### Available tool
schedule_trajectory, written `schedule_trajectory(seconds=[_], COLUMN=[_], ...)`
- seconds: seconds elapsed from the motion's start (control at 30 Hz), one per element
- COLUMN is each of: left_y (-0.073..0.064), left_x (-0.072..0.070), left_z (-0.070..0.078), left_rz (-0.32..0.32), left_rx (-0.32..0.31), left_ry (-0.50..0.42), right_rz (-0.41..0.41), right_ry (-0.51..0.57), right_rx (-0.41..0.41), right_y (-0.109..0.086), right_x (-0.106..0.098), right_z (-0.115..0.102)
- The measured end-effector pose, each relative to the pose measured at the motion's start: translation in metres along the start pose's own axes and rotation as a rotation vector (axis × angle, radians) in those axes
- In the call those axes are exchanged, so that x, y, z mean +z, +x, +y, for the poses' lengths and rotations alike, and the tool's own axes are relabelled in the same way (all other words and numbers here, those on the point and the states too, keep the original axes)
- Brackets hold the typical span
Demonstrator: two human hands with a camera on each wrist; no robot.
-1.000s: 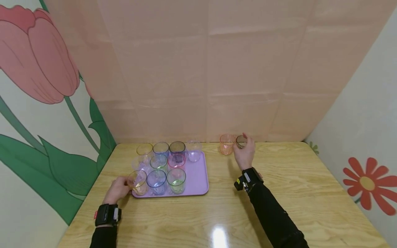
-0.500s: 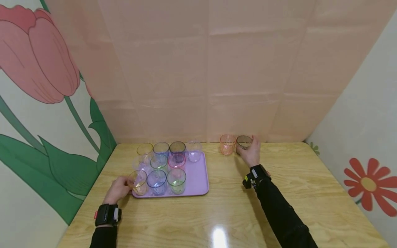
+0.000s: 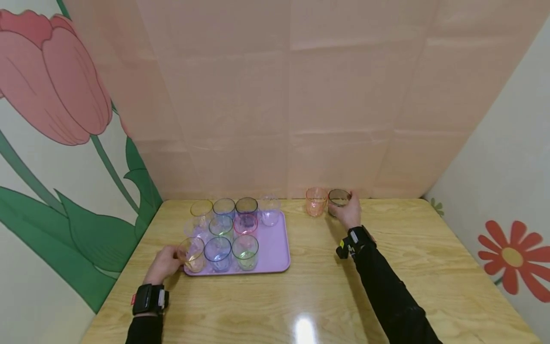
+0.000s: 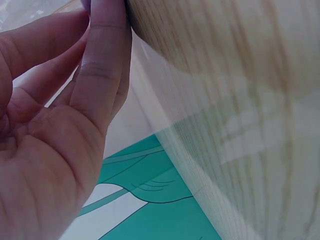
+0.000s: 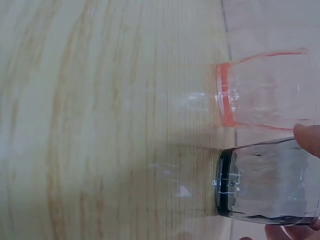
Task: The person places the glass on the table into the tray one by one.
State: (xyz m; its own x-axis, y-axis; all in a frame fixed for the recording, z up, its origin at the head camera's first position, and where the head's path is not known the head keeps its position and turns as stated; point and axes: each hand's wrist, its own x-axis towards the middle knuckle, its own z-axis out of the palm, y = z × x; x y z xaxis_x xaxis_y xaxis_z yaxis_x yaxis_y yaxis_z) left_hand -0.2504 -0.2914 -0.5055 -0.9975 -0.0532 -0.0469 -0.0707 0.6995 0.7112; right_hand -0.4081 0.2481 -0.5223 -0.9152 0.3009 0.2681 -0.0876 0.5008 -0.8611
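My right hand (image 3: 349,212) holds a dark grey tinted glass (image 3: 339,197) by its sides, the thumb and fingertips close to the rim. The glass stands upright at the table's back edge; its thick dark base (image 5: 226,183) shows in the right wrist view. Just left of it stands an orange-tinted glass (image 3: 316,201). My left hand (image 3: 162,264) pinches the left front edge of a purple tray (image 3: 275,251), right beside a yellow-rimmed glass (image 3: 192,255). In the left wrist view the thumb and fingers (image 4: 97,70) meet at a sliver of purple.
Several coloured glasses fill the tray's left and middle, among them a blue one (image 3: 218,255), a green one (image 3: 245,253) and a pink one (image 3: 246,223). A clear glass (image 3: 269,210) stands at its back right corner. A pink-beige sheet (image 3: 275,95) rises behind the wooden table (image 3: 249,306).
My right hand has shifted right, from in front of the dark grey glass to its right side, so more of the glass shows. The left hand and tray have stayed put.
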Motion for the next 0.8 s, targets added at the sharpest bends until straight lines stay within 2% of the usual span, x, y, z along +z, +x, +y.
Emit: schedule_trajectory(seconds=[0.17, 0.47, 0.6, 0.8], left_y=[0.0010, 0.0003, 0.0006, -0.0003], left_x=[0.0003, 0.0013, 0.0011, 0.0003], left_z=[-0.0001, 0.0009, 0.0002, 0.0009], left_rz=[-0.009, -0.006, -0.005, -0.004], left_rx=[-0.025, -0.021, -0.020, -0.014], left_ry=[-0.010, -0.022, -0.007, -0.005], right_rz=[-0.015, -0.010, 0.026, 0.100], right_ry=[0.050, 0.157, 0.177, 0.153], right_rx=[0.038, 0.135, 0.124, 0.064], right_y=[-0.0020, -0.0064, -0.0070, -0.0046], right_x=[-0.0009, -0.0018, -0.0003, 0.0029], right_z=[-0.0010, -0.0027, -0.0002, 0.0029])
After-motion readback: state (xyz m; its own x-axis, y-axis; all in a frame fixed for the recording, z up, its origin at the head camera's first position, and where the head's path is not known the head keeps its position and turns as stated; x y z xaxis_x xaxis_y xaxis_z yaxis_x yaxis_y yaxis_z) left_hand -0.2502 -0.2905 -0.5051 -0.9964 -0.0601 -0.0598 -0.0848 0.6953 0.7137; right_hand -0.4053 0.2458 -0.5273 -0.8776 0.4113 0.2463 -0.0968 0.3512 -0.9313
